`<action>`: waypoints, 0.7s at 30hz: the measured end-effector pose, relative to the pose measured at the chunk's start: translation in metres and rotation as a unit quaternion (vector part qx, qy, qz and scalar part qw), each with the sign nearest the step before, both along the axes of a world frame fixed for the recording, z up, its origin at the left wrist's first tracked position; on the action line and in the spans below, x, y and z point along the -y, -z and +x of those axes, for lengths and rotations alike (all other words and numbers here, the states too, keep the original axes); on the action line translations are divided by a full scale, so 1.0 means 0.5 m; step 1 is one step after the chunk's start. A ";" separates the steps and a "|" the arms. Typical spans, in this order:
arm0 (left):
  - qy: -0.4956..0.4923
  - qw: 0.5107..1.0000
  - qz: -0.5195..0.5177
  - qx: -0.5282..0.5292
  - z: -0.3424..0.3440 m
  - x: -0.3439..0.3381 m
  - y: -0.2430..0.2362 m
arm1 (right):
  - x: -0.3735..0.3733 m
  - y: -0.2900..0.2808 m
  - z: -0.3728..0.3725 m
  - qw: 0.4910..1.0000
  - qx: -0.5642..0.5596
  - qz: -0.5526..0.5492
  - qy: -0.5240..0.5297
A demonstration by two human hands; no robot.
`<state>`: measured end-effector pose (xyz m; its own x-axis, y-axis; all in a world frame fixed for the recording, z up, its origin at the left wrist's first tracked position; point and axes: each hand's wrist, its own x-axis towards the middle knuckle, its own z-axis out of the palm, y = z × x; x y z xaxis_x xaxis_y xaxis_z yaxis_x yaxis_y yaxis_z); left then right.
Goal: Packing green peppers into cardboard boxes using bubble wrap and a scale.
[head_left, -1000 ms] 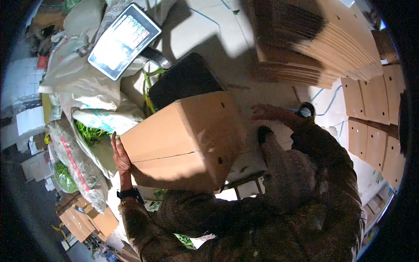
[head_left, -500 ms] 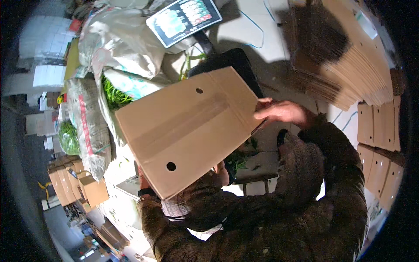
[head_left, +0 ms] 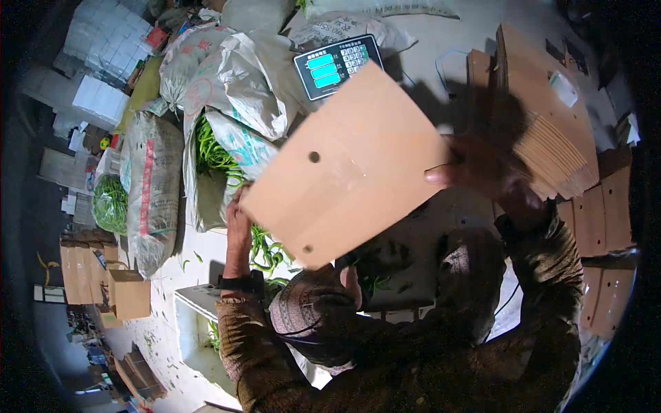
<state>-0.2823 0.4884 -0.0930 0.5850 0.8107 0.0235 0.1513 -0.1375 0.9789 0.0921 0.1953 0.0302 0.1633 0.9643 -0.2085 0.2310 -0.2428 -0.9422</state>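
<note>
I hold a tan cardboard box [head_left: 354, 141] with two round holes in the face toward me, tilted in mid-air over my legs. My left hand [head_left: 239, 217] is closed on its left corner, fingertips partly behind it. My right hand [head_left: 482, 172] grips the right edge, thumb on the face. Beyond the box is a scale display [head_left: 323, 72] with lit screens, partly covered by the box. Long green peppers [head_left: 213, 148] spill from an open white sack [head_left: 244, 82] beside my left hand; loose peppers [head_left: 265, 251] lie under the box.
A tall stack of flattened cardboard [head_left: 551, 148] stands at right, with more boxes [head_left: 599, 220] behind. At left lie a full woven sack [head_left: 151, 196], a bag of greens [head_left: 110, 206], open cartons [head_left: 127, 296] and a pale box [head_left: 196, 337] by my left arm.
The box has turned from side-on to show a holed face and has risen. My right hand, apart from it a second ago, now grips it. The view has shifted.
</note>
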 end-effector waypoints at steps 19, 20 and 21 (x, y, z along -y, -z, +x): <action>0.075 0.992 -0.032 -0.093 0.278 0.176 -0.008 | 0.013 0.113 -0.153 0.862 0.371 0.027 -0.343; 0.092 0.996 -0.014 -0.016 0.282 0.177 0.018 | 0.016 0.102 -0.155 0.875 0.351 0.006 -0.334; 0.091 0.996 -0.018 -0.015 0.291 0.180 0.047 | 0.016 0.106 -0.143 0.875 0.350 0.003 -0.335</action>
